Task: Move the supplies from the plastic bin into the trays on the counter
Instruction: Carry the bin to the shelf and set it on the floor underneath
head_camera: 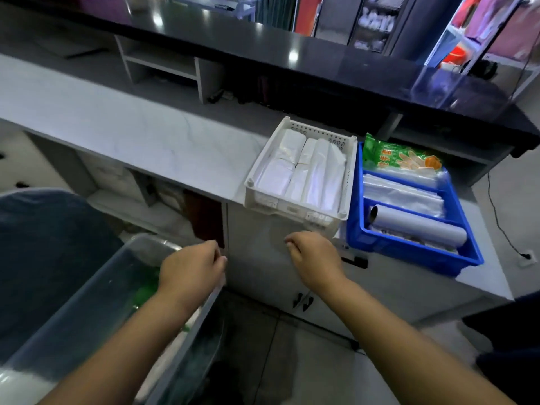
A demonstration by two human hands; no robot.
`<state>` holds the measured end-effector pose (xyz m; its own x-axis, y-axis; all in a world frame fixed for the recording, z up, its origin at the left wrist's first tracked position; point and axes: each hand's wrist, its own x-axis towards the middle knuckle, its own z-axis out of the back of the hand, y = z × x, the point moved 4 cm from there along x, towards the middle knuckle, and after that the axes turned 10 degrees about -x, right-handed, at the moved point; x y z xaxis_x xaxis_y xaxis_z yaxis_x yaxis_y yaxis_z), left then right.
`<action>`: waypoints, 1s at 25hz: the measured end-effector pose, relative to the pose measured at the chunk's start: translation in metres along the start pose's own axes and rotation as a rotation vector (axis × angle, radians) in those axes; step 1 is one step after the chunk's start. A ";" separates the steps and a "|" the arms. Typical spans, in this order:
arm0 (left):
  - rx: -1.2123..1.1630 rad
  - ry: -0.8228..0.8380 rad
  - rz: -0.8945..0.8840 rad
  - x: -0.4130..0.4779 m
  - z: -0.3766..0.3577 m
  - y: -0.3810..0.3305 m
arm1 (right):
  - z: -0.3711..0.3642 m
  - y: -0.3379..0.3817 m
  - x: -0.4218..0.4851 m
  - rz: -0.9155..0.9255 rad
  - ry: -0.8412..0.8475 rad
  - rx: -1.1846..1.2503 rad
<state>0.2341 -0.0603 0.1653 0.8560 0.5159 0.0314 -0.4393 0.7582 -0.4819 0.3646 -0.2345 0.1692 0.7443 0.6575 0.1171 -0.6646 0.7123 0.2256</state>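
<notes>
A clear plastic bin (96, 290) stands low at the left, with something green (145, 294) showing through its wall. My left hand (191, 273) hovers over the bin's right rim, fingers curled, holding nothing visible. My right hand (314, 258) hangs in front of the counter, below the white tray (292, 207), fingers curled and empty. The white tray holds white plastic bag bundles (304, 171). To its right, the blue tray (415, 252) holds a green glove packet (400, 156), clear bags (403, 194) and a roll (418, 226).
The pale marble counter (131, 135) runs left from the trays. A dark raised ledge (263, 45) sits above it, with a clear acrylic box (435, 86) on top. Cabinet doors (263, 258) are below the trays. A dark chair back (43, 252) stands at far left.
</notes>
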 end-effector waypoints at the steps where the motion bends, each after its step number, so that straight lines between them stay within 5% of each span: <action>1: 0.006 0.013 0.027 -0.016 0.002 0.013 | -0.010 0.010 -0.013 -0.006 0.038 0.015; 14: 0.069 0.204 0.272 -0.077 0.011 0.233 | -0.139 0.142 -0.085 -0.166 0.373 -0.026; 25: 0.156 0.420 0.133 -0.009 -0.005 0.419 | -0.280 0.252 -0.094 -0.793 0.411 0.043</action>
<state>0.0441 0.2506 -0.0416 0.8118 0.4310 -0.3939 -0.5606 0.7640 -0.3194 0.1093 -0.0477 -0.0561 0.8967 0.0175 -0.4423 0.0447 0.9905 0.1299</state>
